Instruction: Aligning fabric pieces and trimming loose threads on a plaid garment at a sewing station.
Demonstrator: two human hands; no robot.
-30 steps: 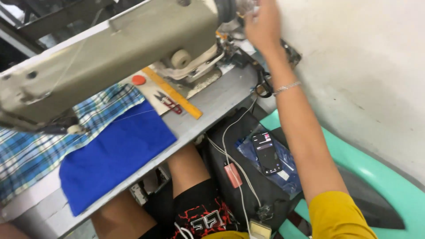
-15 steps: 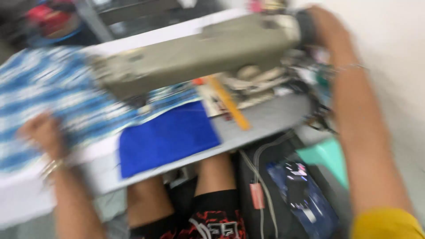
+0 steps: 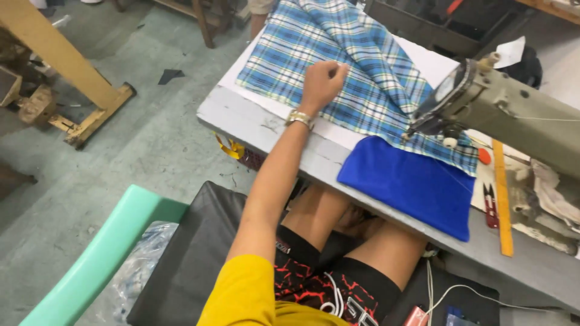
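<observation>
Head view: your left hand [image 3: 323,81] pinches the plaid cloth [image 3: 362,72] on the worktop [image 3: 254,118]; right hand out of view. Blue cloth [image 3: 411,184] lies unsewn beside the sewing machine [image 3: 513,115].

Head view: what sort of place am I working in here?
Most likely a small sewing workshop. An industrial sewing machine sits on a grey table, plaid fabric and a blue piece lie under it, and the left hand rests on the plaid.

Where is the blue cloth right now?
In the head view, the blue cloth lies at the near edge of the grey table, right of the left hand, just below the checked fabric and the sewing machine.
</observation>
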